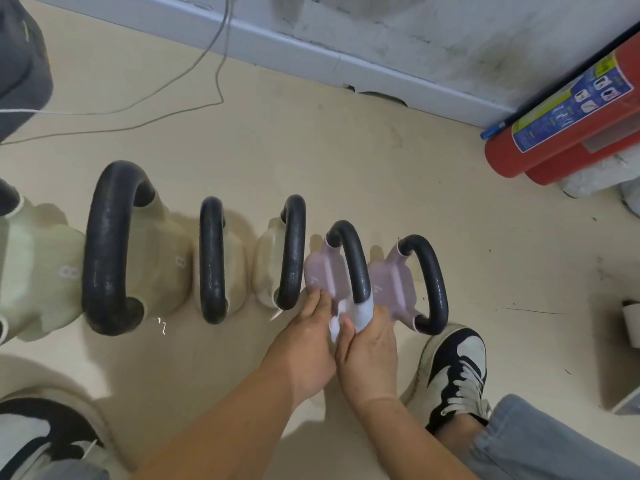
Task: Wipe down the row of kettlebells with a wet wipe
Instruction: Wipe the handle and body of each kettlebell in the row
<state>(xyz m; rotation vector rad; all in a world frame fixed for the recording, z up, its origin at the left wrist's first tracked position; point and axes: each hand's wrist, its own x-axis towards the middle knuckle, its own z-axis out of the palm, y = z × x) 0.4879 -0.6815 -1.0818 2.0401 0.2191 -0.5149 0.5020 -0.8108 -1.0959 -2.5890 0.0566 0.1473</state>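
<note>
A row of kettlebells with black handles stands on the beige floor. Two small mauve ones sit at the right: one (323, 271) between my hands and another (391, 282) further right. Cream ones (266, 268) (159, 265) fill the middle and left. A white wet wipe (362, 313) is wrapped round the near end of the first mauve kettlebell's handle (353, 258). My right hand (369, 355) grips the wipe around that handle. My left hand (304, 344) rests against the mauve body's near left side, fingers fairly straight.
A red fire extinguisher (561, 112) lies by the wall at the upper right. Thin cables (207, 64) trail over the floor at the back left. My shoes stand close: one (453, 372) at the lower right, one (41, 434) at the lower left.
</note>
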